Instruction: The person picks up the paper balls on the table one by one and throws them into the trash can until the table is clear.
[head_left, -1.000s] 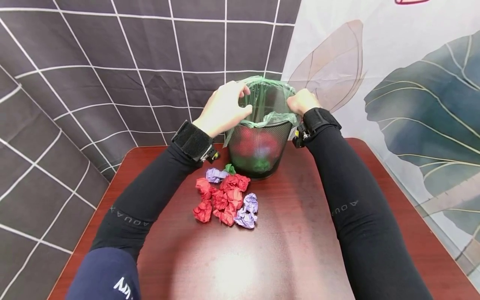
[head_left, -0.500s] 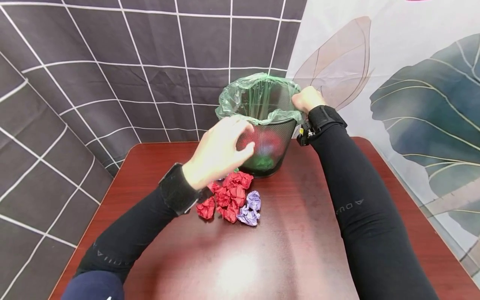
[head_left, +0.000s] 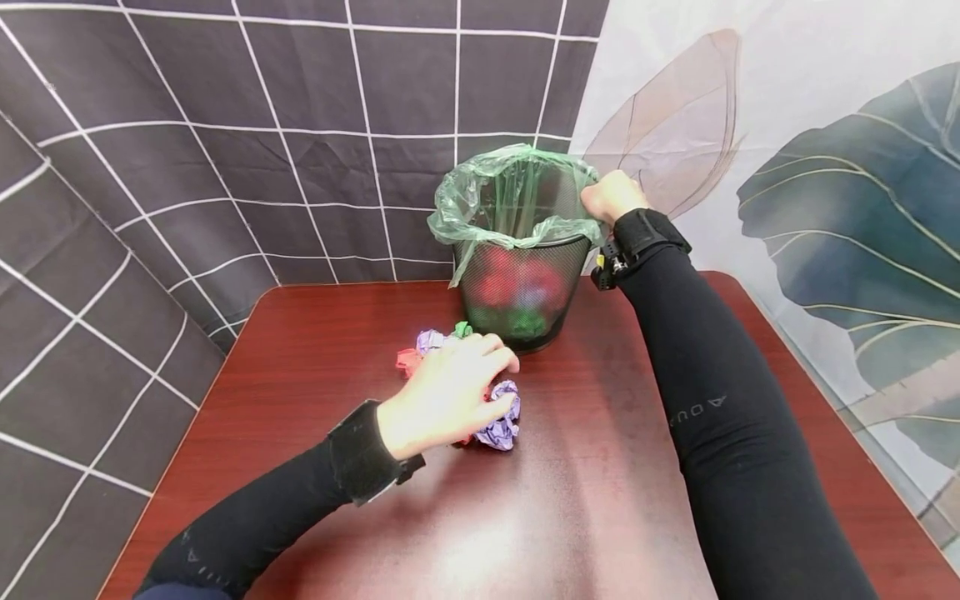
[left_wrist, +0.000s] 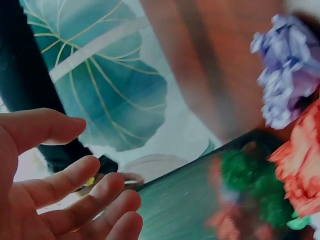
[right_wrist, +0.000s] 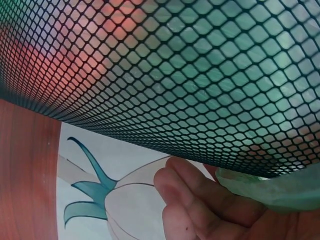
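Observation:
My left hand (head_left: 453,392) hovers over a pile of crumpled paper balls, its fingers loosely spread and nothing in them. Around it show a red paper ball (head_left: 408,361), purple ones (head_left: 501,433) and a bit of green paper (head_left: 462,329); the hand hides most of the reds. In the left wrist view, a purple ball (left_wrist: 287,75) and a red ball (left_wrist: 302,165) lie beyond the fingers. My right hand (head_left: 615,198) grips the right rim of a black mesh wastebasket (head_left: 517,287), fingers curled outside against the mesh. A green bin liner (head_left: 468,204) is folded over the rim.
Red, purple and green paper shows through the mesh inside the wastebasket. It stands near the back edge of a red-brown wooden table (head_left: 330,333). A dark gridded cloth (head_left: 300,83) hangs behind, and a leaf-patterned cloth (head_left: 862,208) at the right.
My left hand has left the liner at the bin's left rim and come down towards me, over the paper balls. The liner's left side now hangs over the rim. The right hand stays there.

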